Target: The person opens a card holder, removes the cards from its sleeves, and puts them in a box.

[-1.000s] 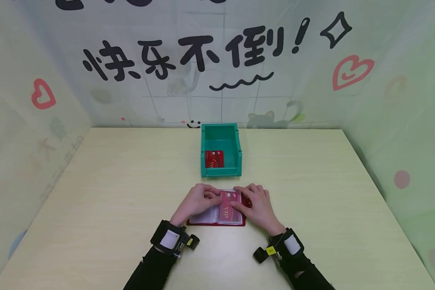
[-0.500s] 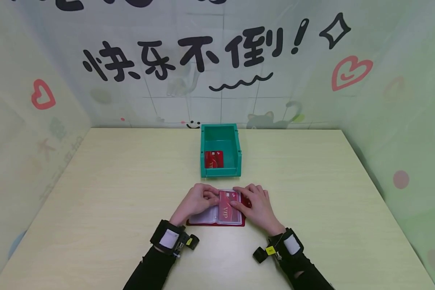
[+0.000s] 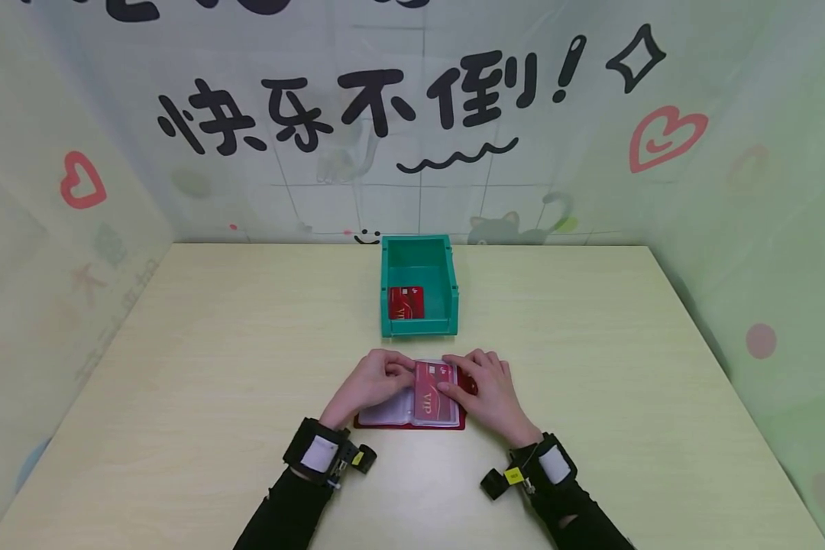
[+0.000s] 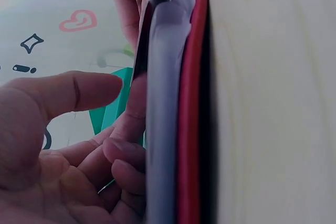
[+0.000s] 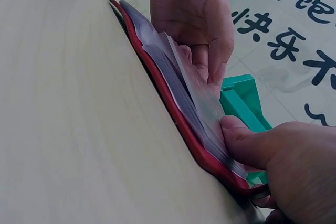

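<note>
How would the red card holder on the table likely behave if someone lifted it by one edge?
The card holder would probably flop open: its clear sleeves fan loosely from a thin red cover. It looks light, lying flat under both hands. The glossy sleeves may be slippery, so the VIP card could slide out.

I look down on a pale wood-grain table (image 3: 179, 367) with a matt, evenly lit top. Behind it I see a white tiled wall (image 3: 399, 191) under a thin printed sheet with big black characters (image 3: 357, 103), a wavy line, a star outline, a red heart (image 3: 663, 136) and a faint grey cat. Pale green panels (image 3: 763, 229) with hearts and dots close in both sides. The light is soft and flat.
</note>
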### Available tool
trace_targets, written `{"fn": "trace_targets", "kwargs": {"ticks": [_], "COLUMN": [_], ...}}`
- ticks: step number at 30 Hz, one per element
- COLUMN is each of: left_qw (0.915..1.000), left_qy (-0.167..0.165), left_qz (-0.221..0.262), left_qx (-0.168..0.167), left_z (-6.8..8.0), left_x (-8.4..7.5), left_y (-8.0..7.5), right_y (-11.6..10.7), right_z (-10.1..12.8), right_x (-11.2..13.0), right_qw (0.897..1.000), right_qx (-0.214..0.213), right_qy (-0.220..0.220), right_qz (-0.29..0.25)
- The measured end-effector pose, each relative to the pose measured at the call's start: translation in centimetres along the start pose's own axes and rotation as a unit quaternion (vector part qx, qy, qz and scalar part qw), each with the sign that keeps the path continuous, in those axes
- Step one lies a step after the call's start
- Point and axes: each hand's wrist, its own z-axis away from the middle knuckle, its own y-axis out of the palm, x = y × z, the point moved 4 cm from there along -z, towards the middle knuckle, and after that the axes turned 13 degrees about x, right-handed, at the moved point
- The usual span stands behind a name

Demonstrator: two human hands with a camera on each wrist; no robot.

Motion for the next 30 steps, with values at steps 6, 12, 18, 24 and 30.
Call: {"fn": "trace_targets", "kwargs": {"ticks": [6,12,18,24,30], "left_qw": [1.0,1.0,0.9998,0.9996,0.9994], "left_qy": [0.007,0.004,-0.011,-0.021,-0.032], "left_qz": [0.0,0.001,0.012,0.011,0.012], "left_qx": [0.004,-0.001,-0.013,-0.013,-0.004], "left_z": [-0.03,-0.06,-0.29,-0.32,-0.34], "left_x": [0.03,0.0,0.1,0.02,-0.21], "left_y": [0.16,0.15,0.29,0.36,0.49], "right_y": [0.02,0.1,0.02,-0.06,-0.12], "right_z": [0.02,-0.04,-0.14,-0.08,-0.02], "right_x": [0.07,0.03,-0.07,-0.15,-0.2], "right_qw": [1.0,1.0,1.0,1.0,1.0], "right_qx": [0.0,0.003,0.01,0.02,0.023], "right_qy": [0.003,0.006,0.006,0.006,-0.001], "right_qz": [0.004,0.002,0.001,0.003,0.007]}}
